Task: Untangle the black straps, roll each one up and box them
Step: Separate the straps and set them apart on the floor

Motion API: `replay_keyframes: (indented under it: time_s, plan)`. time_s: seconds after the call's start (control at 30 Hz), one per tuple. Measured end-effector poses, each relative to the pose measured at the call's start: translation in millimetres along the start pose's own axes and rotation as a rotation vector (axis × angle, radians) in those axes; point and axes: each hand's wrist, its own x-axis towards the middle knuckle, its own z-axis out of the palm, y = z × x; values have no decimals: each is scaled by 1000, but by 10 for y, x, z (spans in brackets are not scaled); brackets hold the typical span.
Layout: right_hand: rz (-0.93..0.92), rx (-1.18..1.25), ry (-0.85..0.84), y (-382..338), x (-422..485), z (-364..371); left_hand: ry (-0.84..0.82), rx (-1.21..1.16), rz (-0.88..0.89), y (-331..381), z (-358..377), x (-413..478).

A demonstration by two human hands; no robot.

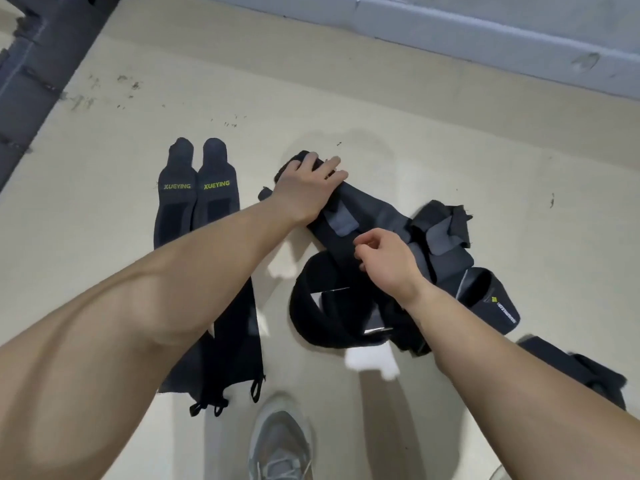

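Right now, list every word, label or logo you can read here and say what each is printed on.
"XUEYING", in yellow-green, on the left flat strap.
"XUEYING", in yellow-green, on the flat strap beside it.
A small yellow-green mark and a line of pale print on the looped strap at the right of the pile: too small and blurred to read.
No other text shows.
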Motion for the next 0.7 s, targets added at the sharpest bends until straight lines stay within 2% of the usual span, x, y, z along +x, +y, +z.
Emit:
replay_keyframes:
  time_s: [0.13, 0.43, 0.7]
  plan:
    - [29, 3, -13, 69, 67, -13, -237, -16, -29, 19, -25, 141]
    - [43, 31, -28, 29, -155, -97, -176, 170, -45, 108, -384, -140]
    - [-92, 177, -42, -442, -870, -457, -59, 70, -15, 321, -1564, -553]
